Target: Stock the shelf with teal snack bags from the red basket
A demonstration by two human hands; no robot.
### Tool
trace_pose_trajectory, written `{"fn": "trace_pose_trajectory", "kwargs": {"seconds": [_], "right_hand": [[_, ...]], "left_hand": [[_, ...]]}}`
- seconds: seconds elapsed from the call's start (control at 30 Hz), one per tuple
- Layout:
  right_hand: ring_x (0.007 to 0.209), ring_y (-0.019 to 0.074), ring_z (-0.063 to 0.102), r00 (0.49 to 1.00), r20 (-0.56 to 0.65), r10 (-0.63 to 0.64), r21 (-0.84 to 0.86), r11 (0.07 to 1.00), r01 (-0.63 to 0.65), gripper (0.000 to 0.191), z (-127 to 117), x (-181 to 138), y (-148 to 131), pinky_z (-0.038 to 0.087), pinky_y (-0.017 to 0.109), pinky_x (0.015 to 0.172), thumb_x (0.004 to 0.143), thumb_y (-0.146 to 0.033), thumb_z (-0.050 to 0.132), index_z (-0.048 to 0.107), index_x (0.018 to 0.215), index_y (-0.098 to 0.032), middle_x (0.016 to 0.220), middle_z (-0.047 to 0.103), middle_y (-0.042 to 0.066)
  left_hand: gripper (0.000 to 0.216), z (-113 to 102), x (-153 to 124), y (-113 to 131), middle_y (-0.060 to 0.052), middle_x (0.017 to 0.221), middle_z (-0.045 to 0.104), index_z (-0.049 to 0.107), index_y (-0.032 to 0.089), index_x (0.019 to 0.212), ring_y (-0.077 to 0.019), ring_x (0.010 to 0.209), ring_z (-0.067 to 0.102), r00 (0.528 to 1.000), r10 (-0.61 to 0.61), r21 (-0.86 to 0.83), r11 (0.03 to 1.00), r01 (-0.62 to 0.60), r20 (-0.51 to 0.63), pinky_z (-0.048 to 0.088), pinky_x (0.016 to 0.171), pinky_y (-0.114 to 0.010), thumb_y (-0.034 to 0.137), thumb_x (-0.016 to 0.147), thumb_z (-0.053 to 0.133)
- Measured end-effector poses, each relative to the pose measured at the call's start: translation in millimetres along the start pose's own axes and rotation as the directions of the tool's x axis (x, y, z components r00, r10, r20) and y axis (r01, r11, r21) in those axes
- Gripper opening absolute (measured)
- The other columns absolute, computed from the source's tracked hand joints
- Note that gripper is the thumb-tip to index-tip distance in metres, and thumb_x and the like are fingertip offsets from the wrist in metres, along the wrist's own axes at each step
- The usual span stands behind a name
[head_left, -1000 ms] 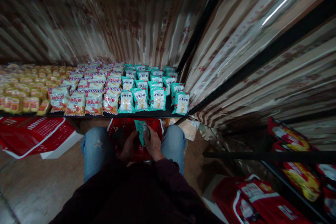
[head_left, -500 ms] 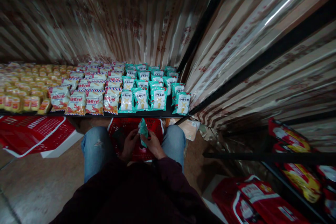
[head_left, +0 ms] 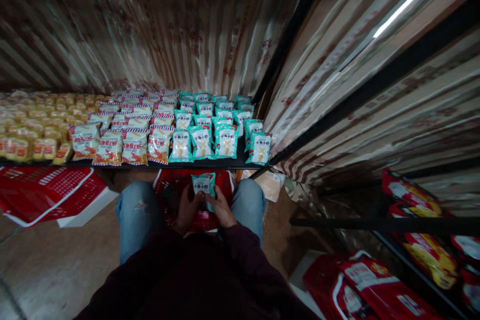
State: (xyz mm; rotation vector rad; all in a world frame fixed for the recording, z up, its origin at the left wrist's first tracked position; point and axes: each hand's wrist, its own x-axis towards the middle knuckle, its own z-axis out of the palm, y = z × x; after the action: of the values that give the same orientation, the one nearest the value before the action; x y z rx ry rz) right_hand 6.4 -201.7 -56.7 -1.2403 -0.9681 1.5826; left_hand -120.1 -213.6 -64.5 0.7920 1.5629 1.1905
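Observation:
A teal and white snack bag point(head_left: 203, 184) is held between my two hands, its printed front turned up toward me. My left hand point(head_left: 188, 207) grips its left side and my right hand point(head_left: 222, 207) its right side, thumbs over the front. Below them sits a red plastic basket point(head_left: 168, 176) between my knees. Just ahead, on a black shelf point(head_left: 210, 163), matching teal bags point(head_left: 226, 141) stand in rows at the right end. White and orange snack bags point(head_left: 135, 146) stand to the left of these, with small yellow packs point(head_left: 48, 147) at the far left.
Another red basket point(head_left: 52, 187) with a white handle rests at the left under the shelf edge. To the right are a black rack bar point(head_left: 375, 224), red and yellow packages point(head_left: 423, 245) and a red bag point(head_left: 367, 285). Striped sheeting point(head_left: 150, 25) hangs behind the shelf.
The snack bag has turned from edge-on to showing its printed front. My left hand has shifted slightly to its lower left side. The bags on the shelf stay as they were.

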Motion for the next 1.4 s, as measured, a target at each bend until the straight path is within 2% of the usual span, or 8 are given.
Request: {"fn": "trace_pose_trajectory", "kwargs": {"seconds": [0.2,0.33,0.5,0.7,0.9,1.1,1.2,1.4], "right_hand": [[0.104,0.0217,0.062,0.996,-0.060,-0.067,-0.011,0.998,0.066,0.040,-1,-3,-4,0.045,0.035,0.096,0.075,-0.031,0.061,0.062,0.114,-0.022,0.110,0.069,0.003],[0.104,0.0209,0.062,0.985,-0.067,-0.160,-0.121,0.981,0.151,0.041,-1,-7,-14,0.046,0.033,0.094,0.083,-0.043,0.058,0.059,0.117,-0.021,0.113,0.067,0.005],[0.095,0.0234,0.064,0.963,-0.195,-0.185,-0.322,0.940,0.116,0.050,-2,-4,-19,0.050,0.033,0.086,0.089,-0.060,0.043,0.058,0.111,-0.017,0.098,0.069,0.010],[0.101,0.0229,0.063,0.919,-0.267,-0.291,-0.456,0.878,0.145,0.053,-12,2,-27,0.048,0.032,0.086,0.091,-0.060,0.032,0.052,0.118,-0.019,0.107,0.067,0.011],[0.096,0.0231,0.063,0.880,-0.280,-0.383,-0.526,0.828,0.193,0.045,-26,13,-43,0.047,0.032,0.084,0.092,-0.054,0.033,0.054,0.109,-0.019,0.103,0.068,0.011],[0.082,0.0220,0.063,0.868,-0.296,-0.399,-0.585,0.794,0.166,0.041,-36,38,-67,0.047,0.031,0.075,0.091,-0.052,0.034,0.055,0.107,-0.021,0.091,0.068,0.007],[0.085,0.0232,0.062,0.852,-0.301,-0.429,-0.621,0.766,0.167,0.040,-40,51,-81,0.047,0.033,0.079,0.091,-0.051,0.033,0.056,0.105,-0.021,0.092,0.067,0.008],[0.114,0.0266,0.051,0.718,-0.354,-0.600,-0.670,0.698,0.253,0.045,-46,78,-94,0.037,0.042,0.103,0.091,-0.048,0.034,0.056,0.115,-0.015,0.118,0.058,0.015]], "left_hand": [[0.055,3,-10,15,-0.011,0.108,0.069,0.061,0.017,0.106,-0.0251,0.102,0.064,0.983,-0.037,-0.074,0.996,0.051,0.181,0.047,0.092,-0.037,0.061,0.074,0.060],[0.053,6,-9,21,-0.010,0.103,0.070,0.062,0.016,0.103,-0.0241,0.097,0.064,0.981,-0.022,-0.054,0.998,0.033,0.195,0.049,0.087,-0.035,0.061,0.074,0.060],[0.053,16,-9,29,-0.009,0.104,0.069,0.060,0.016,0.106,-0.0237,0.096,0.065,0.971,-0.023,-0.092,0.995,0.046,0.240,0.049,0.087,-0.036,0.056,0.072,0.066],[0.053,33,-10,45,-0.009,0.105,0.069,0.060,0.015,0.106,-0.0238,0.098,0.064,0.963,-0.003,-0.099,0.995,0.031,0.271,0.049,0.088,-0.036,0.054,0.070,0.068],[0.053,51,0,60,-0.010,0.109,0.068,0.058,0.015,0.110,-0.0240,0.101,0.062,0.950,0.070,-0.135,0.990,-0.029,0.304,0.048,0.091,-0.038,0.049,0.071,0.068],[0.045,71,21,77,-0.008,0.105,0.067,0.057,0.016,0.108,-0.0223,0.097,0.061,0.941,0.214,-0.089,0.976,-0.198,0.262,0.049,0.090,-0.037,0.046,0.075,0.064],[0.040,84,34,84,-0.008,0.104,0.067,0.058,0.017,0.105,-0.0221,0.098,0.061,0.929,0.293,-0.054,0.956,-0.288,0.228,0.047,0.092,-0.036,0.045,0.077,0.062],[0.038,109,59,87,-0.011,0.110,0.064,0.061,0.017,0.104,-0.0271,0.107,0.056,0.911,0.400,0.132,0.902,-0.411,0.102,0.042,0.098,-0.042,0.044,0.077,0.059]]}}
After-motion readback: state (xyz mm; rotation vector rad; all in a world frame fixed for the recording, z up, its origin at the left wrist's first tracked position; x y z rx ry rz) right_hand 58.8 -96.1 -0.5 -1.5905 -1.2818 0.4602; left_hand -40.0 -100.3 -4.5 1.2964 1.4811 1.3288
